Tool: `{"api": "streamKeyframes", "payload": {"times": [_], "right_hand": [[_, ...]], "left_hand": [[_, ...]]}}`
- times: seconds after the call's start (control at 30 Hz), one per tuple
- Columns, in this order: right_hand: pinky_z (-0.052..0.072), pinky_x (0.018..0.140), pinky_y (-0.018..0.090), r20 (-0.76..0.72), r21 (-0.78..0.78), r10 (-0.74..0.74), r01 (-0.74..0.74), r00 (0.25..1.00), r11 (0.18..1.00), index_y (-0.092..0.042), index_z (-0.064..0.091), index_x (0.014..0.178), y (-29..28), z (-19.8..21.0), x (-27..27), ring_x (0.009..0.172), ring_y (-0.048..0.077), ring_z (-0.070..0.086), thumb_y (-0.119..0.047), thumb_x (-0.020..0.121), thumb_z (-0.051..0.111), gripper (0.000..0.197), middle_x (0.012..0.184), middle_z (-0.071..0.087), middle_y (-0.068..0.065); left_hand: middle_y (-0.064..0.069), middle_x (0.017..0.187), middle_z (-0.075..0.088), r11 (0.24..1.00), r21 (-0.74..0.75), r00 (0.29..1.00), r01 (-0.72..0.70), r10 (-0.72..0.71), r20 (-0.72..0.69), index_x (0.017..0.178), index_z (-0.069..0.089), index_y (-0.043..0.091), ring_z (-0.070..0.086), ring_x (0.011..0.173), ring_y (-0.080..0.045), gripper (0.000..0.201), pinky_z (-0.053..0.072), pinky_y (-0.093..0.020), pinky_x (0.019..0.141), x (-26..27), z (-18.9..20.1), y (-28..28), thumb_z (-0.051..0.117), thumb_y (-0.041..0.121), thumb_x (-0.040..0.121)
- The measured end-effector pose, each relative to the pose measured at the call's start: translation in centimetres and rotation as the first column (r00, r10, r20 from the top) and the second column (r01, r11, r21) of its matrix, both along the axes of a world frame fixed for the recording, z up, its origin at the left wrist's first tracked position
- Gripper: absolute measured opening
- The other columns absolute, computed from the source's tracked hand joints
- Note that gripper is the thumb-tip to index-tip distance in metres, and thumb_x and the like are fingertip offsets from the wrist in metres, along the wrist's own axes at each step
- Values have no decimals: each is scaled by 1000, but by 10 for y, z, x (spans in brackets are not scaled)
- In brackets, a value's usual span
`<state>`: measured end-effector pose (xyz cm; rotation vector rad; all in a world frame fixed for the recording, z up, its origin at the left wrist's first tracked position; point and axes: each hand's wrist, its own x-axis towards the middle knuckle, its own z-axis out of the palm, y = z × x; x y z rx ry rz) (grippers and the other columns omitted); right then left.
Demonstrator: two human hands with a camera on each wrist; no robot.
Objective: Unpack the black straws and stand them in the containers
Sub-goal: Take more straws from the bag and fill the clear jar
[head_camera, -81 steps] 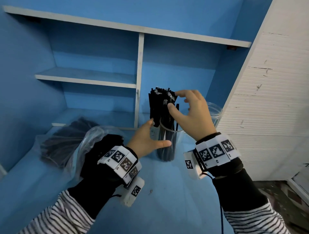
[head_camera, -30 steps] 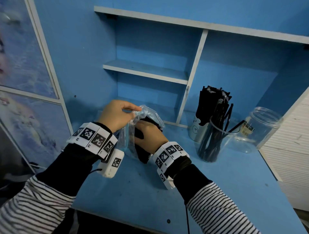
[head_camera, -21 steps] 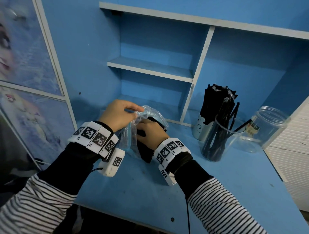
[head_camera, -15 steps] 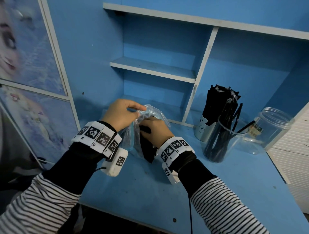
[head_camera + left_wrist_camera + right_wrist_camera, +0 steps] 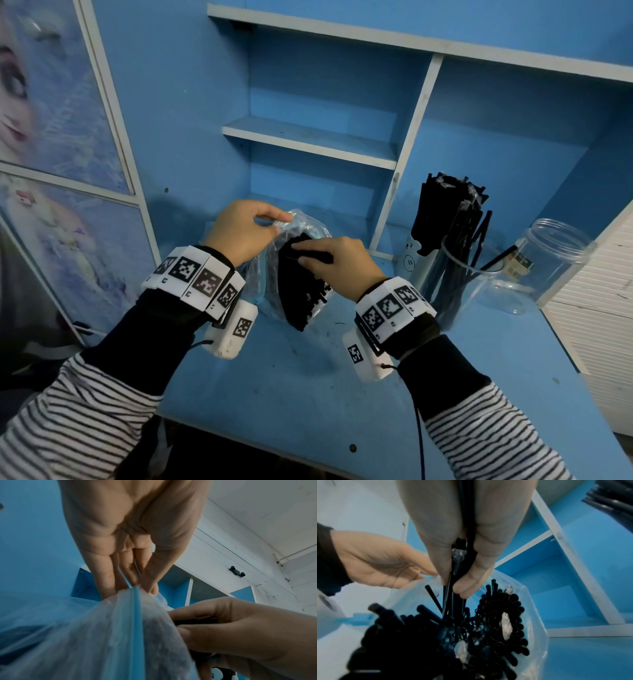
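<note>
A clear plastic bag (image 5: 260, 274) with a blue zip strip (image 5: 137, 615) stands on the blue desk, full of black straws (image 5: 301, 291). My left hand (image 5: 246, 229) pinches the bag's top edge and holds it up. My right hand (image 5: 335, 260) grips a small bunch of black straws (image 5: 458, 588) at the bag's mouth, their lower ends still among the rest. To the right, a clear cup (image 5: 455, 284) and a grey cup (image 5: 414, 263) hold upright black straws. A clear jar (image 5: 548, 260) beside them has one straw leaning in it.
Blue shelving (image 5: 308, 137) rises behind the desk (image 5: 308, 394), with a white upright divider (image 5: 404, 154). A picture panel (image 5: 51, 137) stands at the left and a white slatted panel (image 5: 599, 325) at the right. The desk's front edge is near my forearms.
My hands moved from the cup of straws to the bag at the left. The left hand keeps holding the bag's rim; the right hand has risen from inside the bag with straws.
</note>
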<state>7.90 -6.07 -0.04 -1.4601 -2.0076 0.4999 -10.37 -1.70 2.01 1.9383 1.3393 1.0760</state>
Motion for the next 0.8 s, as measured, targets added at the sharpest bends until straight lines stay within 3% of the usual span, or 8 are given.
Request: {"api": "streamKeyframes", "payload": {"times": [0.07,0.13,0.27,0.37,0.47,0.57,0.67,0.8], "right_hand": [[43,77,7,-39,-22,-1,1,999,1000,-28,68,118,-6,1,10,73,-6,58,-22,91,64,28,106,71,-7],[42,68,4,-67,-40,-9,6,998,999,-28,69,116,-15,3,20,65,-11,58,-21,91,65,27,90,68,-13],[56,77,23,-98,-100,-7,-3,995,995,-31,69,116,-34,12,42,73,9,68,-22,90,65,27,92,74,-5],[52,73,14,-78,-120,3,-12,997,993,-31,69,116,-47,20,59,70,8,68,-23,90,66,27,98,74,-2],[53,75,15,-81,-126,7,-17,997,992,-30,69,115,-59,29,72,72,12,69,-22,89,66,27,96,74,3],[55,83,26,-80,-134,-2,-9,997,991,-30,70,114,-68,32,81,74,15,69,-21,89,67,27,90,74,1],[56,82,26,-92,-122,4,-16,996,992,-28,70,114,-75,31,87,75,16,69,-20,88,69,27,89,74,-3],[49,70,11,-76,-150,-17,5,997,989,-27,67,119,-81,24,90,77,15,68,-20,89,67,31,93,69,-12]], "left_hand": [[13,102,68,1000,2,1000,4,-4,-4,95,73,27,59,97,0,18,37,-3,74,1,-1,-1,66,12,88],[13,102,68,1000,5,1000,2,-2,-24,94,72,26,59,96,0,18,36,-3,73,3,-3,-3,66,10,89],[9,108,62,997,67,995,-37,43,-92,101,70,23,58,99,-7,24,37,-9,70,13,-4,-13,63,6,85],[6,117,54,978,176,979,112,-78,-189,110,61,29,52,107,-10,38,36,-20,87,27,-2,-27,66,11,77],[7,124,58,920,163,881,357,-273,-387,125,53,32,51,118,-15,61,35,-31,104,47,-7,-37,68,27,66],[19,119,60,884,225,764,409,-197,-614,130,49,39,52,110,-5,72,25,-17,91,69,-16,-39,73,44,62],[19,115,59,872,169,753,459,-281,-595,123,52,37,53,106,-5,62,33,-21,91,86,-23,-34,77,42,66],[14,89,62,865,141,752,482,-325,-574,88,56,29,60,89,-12,23,40,-28,74,100,-28,-36,72,36,73]]}}
